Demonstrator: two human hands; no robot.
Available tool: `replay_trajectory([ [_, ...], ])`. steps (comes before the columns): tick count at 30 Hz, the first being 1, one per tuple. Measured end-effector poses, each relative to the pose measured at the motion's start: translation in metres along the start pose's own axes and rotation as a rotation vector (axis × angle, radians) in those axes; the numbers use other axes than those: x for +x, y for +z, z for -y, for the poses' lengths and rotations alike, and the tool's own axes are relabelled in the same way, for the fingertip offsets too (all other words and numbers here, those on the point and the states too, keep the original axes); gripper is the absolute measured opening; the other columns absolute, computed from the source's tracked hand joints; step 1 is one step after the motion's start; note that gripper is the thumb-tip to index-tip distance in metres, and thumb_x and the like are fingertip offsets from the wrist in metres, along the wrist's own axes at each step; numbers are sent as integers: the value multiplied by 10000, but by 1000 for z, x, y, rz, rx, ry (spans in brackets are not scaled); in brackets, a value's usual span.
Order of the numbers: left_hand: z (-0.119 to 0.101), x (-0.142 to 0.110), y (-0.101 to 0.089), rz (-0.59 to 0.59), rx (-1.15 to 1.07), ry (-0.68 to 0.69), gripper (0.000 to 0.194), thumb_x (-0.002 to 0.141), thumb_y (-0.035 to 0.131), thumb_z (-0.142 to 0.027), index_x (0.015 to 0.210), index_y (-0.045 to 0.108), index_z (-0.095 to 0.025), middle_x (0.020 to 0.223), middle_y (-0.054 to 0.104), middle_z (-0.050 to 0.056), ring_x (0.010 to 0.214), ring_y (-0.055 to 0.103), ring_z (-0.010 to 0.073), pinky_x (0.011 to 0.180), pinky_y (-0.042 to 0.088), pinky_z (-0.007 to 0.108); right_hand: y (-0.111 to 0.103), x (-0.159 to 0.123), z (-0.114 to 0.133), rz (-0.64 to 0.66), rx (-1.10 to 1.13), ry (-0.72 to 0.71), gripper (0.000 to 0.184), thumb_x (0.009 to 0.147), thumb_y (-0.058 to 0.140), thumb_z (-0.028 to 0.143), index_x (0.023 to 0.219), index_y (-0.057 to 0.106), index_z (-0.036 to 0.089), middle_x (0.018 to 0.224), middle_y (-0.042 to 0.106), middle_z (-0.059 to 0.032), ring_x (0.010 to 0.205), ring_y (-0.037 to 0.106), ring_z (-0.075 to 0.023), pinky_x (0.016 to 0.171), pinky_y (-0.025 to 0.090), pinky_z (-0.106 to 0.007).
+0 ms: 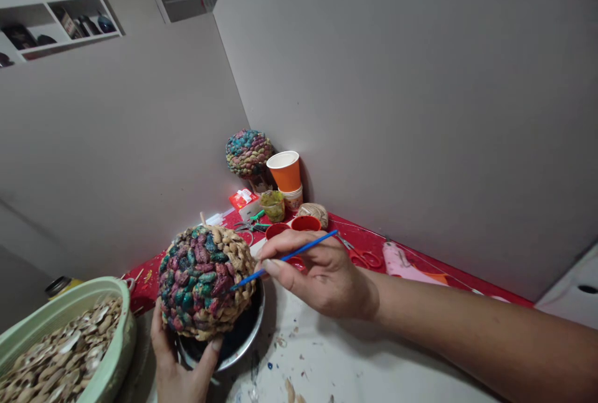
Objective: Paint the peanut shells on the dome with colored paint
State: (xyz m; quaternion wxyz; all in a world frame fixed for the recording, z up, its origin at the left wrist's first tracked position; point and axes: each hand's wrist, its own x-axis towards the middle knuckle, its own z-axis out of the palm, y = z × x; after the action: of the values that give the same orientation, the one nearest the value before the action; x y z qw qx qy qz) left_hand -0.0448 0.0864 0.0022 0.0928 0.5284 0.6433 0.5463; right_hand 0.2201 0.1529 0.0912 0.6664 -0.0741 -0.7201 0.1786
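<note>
My left hand [180,369] grips the lower side of a ball covered in peanut shells [196,278]. Much of the ball is painted purple, teal and green, while its right side and lower edge are bare tan shell. It sits over a metal bowl [258,322], which is partly hidden beneath it. Between the thumb and fingers of my right hand [317,272] is a slim blue paintbrush [303,247]. The brush's tip meets the ball's right front, near the border of painted and bare shells.
A green basin [124,322] of peanut shells stands at left. Behind are a finished shell ball [250,152], an orange paper cup [284,172], a yellow-green paint cup [273,205], twine [313,212], red-handled scissors [364,258] and a pink glue gun [402,263]. Walls close off the back.
</note>
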Motion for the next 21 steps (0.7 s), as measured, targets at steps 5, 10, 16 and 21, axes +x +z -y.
replay_trajectory([
  [5,0,1,0,-5,21,1,1107,718,783,-616,1608,220,-274,1594,424,172,1426,479,407,1209,306,624,7,-6,0,57,30,-33,121,919,663,106,1003,715,174,876,803,-57,756,760,-137,726,653,-254],
  [10,5,1,-1,-2,19,-5,1117,709,797,-603,1608,223,-272,1610,409,171,1449,453,414,1214,298,623,4,-3,-5,43,-1,-39,146,915,658,91,1030,709,167,862,793,-54,739,747,-137,712,645,-260],
  [16,7,1,-1,0,33,12,1103,729,788,-590,1614,207,-281,1629,387,162,1460,439,409,1213,300,615,3,0,1,25,18,-5,134,911,657,89,1010,713,161,851,784,-50,719,732,-130,695,636,-247],
  [21,8,2,-2,2,42,6,1103,725,798,-576,1613,211,-286,1604,420,154,1438,473,390,1215,308,593,4,-2,0,35,10,-13,123,922,665,93,1014,713,160,870,796,-60,749,756,-139,721,649,-253],
])
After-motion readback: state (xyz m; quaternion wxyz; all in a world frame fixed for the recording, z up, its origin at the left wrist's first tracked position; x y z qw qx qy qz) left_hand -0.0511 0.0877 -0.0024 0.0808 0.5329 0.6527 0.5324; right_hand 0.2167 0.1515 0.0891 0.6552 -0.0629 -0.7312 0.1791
